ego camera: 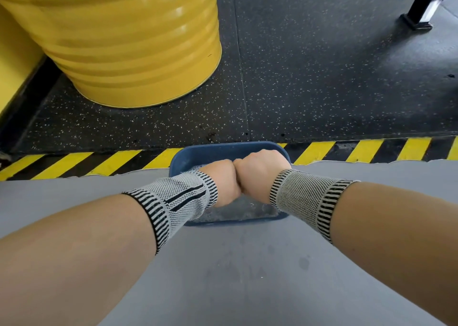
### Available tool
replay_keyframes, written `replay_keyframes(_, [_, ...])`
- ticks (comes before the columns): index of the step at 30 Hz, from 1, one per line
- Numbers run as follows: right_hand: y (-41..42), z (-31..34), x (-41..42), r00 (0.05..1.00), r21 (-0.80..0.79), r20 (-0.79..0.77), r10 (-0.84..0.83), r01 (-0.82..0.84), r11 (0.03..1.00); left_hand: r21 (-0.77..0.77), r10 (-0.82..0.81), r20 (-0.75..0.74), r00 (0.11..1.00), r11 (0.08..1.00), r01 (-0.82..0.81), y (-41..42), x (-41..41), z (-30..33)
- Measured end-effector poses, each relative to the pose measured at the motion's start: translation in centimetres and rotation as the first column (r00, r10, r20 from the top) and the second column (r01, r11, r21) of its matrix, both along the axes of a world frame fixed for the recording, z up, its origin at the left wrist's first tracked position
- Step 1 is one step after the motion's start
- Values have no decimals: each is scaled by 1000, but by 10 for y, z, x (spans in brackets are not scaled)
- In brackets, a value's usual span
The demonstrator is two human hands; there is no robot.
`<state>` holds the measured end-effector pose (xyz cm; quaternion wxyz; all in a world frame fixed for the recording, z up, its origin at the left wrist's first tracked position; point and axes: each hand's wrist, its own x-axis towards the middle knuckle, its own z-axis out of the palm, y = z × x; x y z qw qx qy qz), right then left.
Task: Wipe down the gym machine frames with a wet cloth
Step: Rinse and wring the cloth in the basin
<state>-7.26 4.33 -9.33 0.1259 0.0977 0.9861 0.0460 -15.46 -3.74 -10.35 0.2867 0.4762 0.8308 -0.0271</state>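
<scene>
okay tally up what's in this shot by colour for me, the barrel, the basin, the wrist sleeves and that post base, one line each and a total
Yellow: 1, the ribbed barrel
Blue: 1, the basin under both hands
Grey with black stripes: 2, the left wrist sleeve and the right wrist sleeve
Black: 1, the post base
Total: 5

Both hands [238, 179] meet over blue basin [198, 152].
</scene>
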Motion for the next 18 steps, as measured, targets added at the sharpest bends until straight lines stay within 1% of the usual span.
replay_keyframes(4, [-2,-3,1,998,-19,44,-54,55,998,45,-6,-67,998,999,9,-4,2,-2])
replay_keyframes(6, [-2,-4,1,997,-35,30,-67,68,997,60,9,-94,996,998,-3,-6,3,-3])
replay_keyframes(8, [1,-5,-1,996,-90,4,-90,90,992,96,59,-88,994,994,-50,-6,3,-2])
replay_keyframes(10, [6,-6,-3,989,-233,6,-145,143,962,116,115,-40,993,987,-110,-4,-2,1])
replay_keyframes(11, [9,-7,-3,981,-347,25,-193,190,918,108,155,33,987,982,-158,-3,-5,3])
replay_keyframes(12, [12,-8,-2,965,-475,37,-259,245,845,105,213,144,966,968,-229,-4,-8,5])
replay_keyframes(14, [18,-7,1,909,-688,20,-417,315,653,107,319,388,865,916,-386,-8,-15,7])
replay_keyframes(15, [21,-7,3,873,-746,-1,-487,324,582,99,358,495,792,882,-461,-10,-17,6])
replay_keyframes(16, [23,-5,3,839,-767,-38,-543,324,554,88,392,588,708,838,-538,-11,-20,6])
replay_keyframes(18, [27,-2,1,782,-754,-146,-606,309,580,40,432,744,510,733,-679,-11,-25,7])
